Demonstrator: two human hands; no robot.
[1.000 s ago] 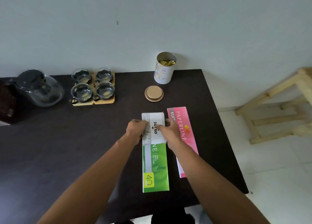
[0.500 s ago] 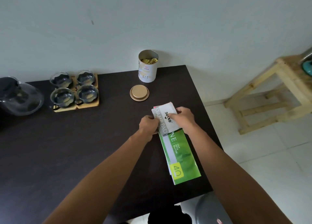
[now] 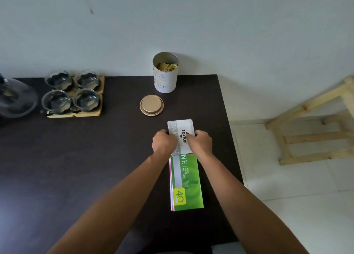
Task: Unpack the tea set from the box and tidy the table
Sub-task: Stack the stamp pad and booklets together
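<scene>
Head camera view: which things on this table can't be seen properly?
- Glass teapot: cut off by the left edge.
- Pink packet: under the green packet, only an edge shows.
- White Joyko box: sides covered by left hand and right hand.

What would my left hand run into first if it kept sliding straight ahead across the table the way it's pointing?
Probably the gold lid, lying flat just beyond and slightly left of your left hand. Past it stands the open tin. Depth is hard to judge, so the hand might pass just right of the lid.
</scene>
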